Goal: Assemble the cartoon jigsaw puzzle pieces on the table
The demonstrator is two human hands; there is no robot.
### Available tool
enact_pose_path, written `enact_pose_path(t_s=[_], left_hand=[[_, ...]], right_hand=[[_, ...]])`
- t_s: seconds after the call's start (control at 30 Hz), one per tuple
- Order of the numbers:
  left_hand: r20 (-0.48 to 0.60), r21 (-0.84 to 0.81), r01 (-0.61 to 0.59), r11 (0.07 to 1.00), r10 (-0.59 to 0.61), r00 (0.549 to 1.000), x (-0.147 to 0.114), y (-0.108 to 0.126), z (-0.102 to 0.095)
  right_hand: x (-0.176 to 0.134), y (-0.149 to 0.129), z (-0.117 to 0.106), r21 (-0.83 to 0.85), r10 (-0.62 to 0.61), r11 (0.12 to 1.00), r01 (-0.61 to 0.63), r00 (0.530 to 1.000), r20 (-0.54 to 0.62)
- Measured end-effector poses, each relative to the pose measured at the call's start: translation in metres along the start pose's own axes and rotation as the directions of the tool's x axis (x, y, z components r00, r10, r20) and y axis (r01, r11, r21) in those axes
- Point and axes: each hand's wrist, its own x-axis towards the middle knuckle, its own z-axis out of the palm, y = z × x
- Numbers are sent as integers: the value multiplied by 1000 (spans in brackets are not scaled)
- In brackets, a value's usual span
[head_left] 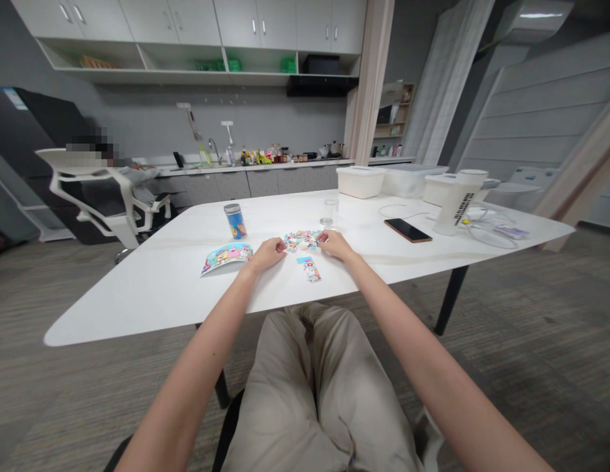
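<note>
1. The left hand (269,254) rests at the left edge of the pile of small colourful pieces (301,240). Its fingers are curled inward, with the thumb close to the index finger; whether a piece is pinched there, I cannot tell.
2. The right hand (334,242) is at the pile's right edge, its fingers bent and the thumb and index fingertips brought near each other among the pieces. They appear to touch the pile, but I cannot tell whether they grip one.
3. The pile lies loose on the white table (138,292), between the two hands. Just nearer the person lies a joined, picture-printed strip (311,269), apart from both hands.
4. A curved picture sheet (229,257) lies to the left, just beside the left hand.
5. Behind the sheet stands a blue printed can (235,221) with a silvery top; its inside is hidden.
6. A clear container (331,208) stands beyond the right hand; its contents are too faint to tell.
7. Farther right are a white bin (360,182), a translucent tub (410,180) and a pale tumbler (454,204); their insides cannot be made out.
</note>
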Motion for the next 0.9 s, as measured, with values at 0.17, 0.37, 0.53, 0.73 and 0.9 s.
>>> enact_pose_path(t_s=[0.17, 0.37, 0.53, 0.73, 0.9], left_hand=[[113, 66, -115, 991, 107, 988, 14, -2, -7], [193, 179, -225, 958, 190, 963, 23, -4, -12], [189, 410, -216, 886, 149, 971, 21, -5, -13], [124, 435, -104, 894, 55, 991, 15, -4, 5], [176, 378, -102, 920, 37, 984, 7, 4, 12]], right_hand=[[17, -1, 2, -51, -31, 998, 36, 994, 101], [48, 4, -2, -82, -191, 971, 224, 936, 295], [76, 20, -13, -87, -233, 962, 258, 946, 226], [72, 40, -12, -236, -132, 950, 205, 947, 292], [42, 34, 4, -325, -252, 844, 427, 850, 463]])
